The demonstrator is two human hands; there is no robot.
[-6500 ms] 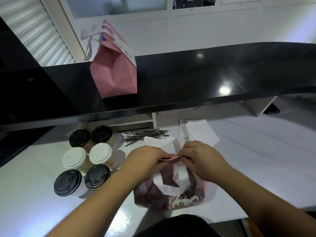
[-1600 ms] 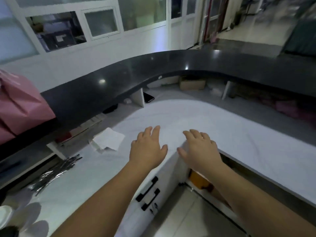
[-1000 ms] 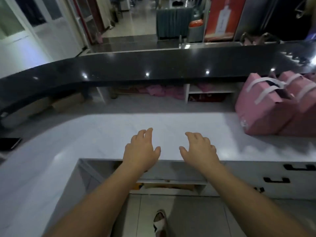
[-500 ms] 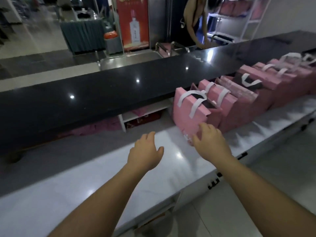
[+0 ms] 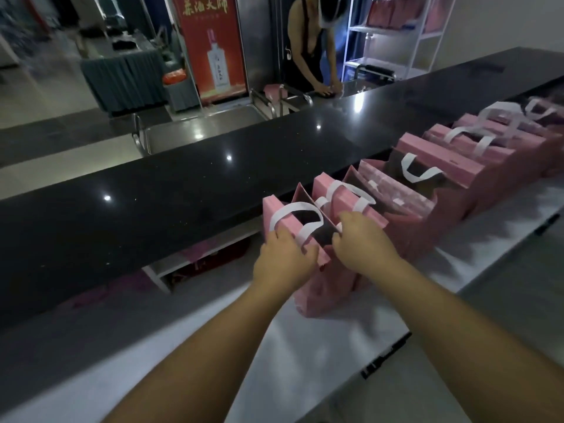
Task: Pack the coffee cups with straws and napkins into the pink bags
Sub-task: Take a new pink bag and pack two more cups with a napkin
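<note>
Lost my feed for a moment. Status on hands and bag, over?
Left hand and right hand both gripping the nearest pink bag at its top edges. Bag upright on white counter, first in the row. Nothing blocking.

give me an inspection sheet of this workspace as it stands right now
surface: white counter below a raised black countertop
job's things: row of pink bags with white handles; nearest pink bag upright with its top open; no cups, straws or napkins in view
clutter: nothing seen
hands: left hand and right hand each grip the nearest bag's top edge
cables: nothing seen
surroundings: red poster, white shelf rack, another person behind the black countertop
</note>
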